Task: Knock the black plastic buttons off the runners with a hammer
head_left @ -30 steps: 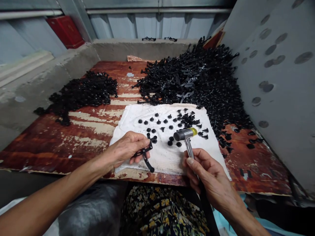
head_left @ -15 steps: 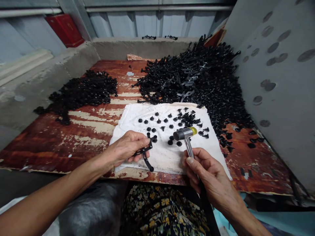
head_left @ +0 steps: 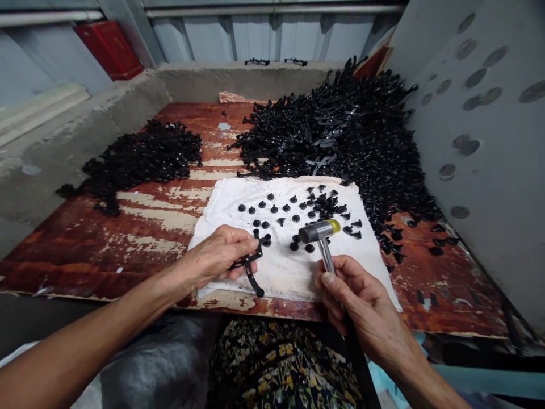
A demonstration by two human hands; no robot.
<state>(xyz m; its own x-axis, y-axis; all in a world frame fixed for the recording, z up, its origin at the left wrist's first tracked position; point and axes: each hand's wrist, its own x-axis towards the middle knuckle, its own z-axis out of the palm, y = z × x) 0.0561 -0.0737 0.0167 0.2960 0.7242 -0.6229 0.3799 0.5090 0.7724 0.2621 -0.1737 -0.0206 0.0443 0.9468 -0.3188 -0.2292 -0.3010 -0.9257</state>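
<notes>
Pinched between the thumb and fingers of my left hand (head_left: 227, 253) is a black jointed linkage part (head_left: 252, 278); one curved arm hangs down past the fingers, and the rest is partly hidden by them. My right hand (head_left: 353, 289) is wrapped round the metal handle of a small mallet (head_left: 319, 230), whose head has a dark face on the left and a yellow one on the right. Both hands are over a white cloth (head_left: 281, 272). On it stand several small black flanged pegs (head_left: 295, 218), with a denser cluster (head_left: 326, 204) of them behind the mallet head.
A large heap of black parts (head_left: 340, 130) covers the back right of the worn red-brown table (head_left: 157, 227). A smaller heap of linkages (head_left: 145, 153) lies at left. A grey spotted panel (head_left: 477, 142) stands at right; a low concrete ledge (head_left: 200, 82) runs behind.
Both hands keep nearly the same pose and grip. The whole view has shifted very slightly; nothing has been taken up or let go.
</notes>
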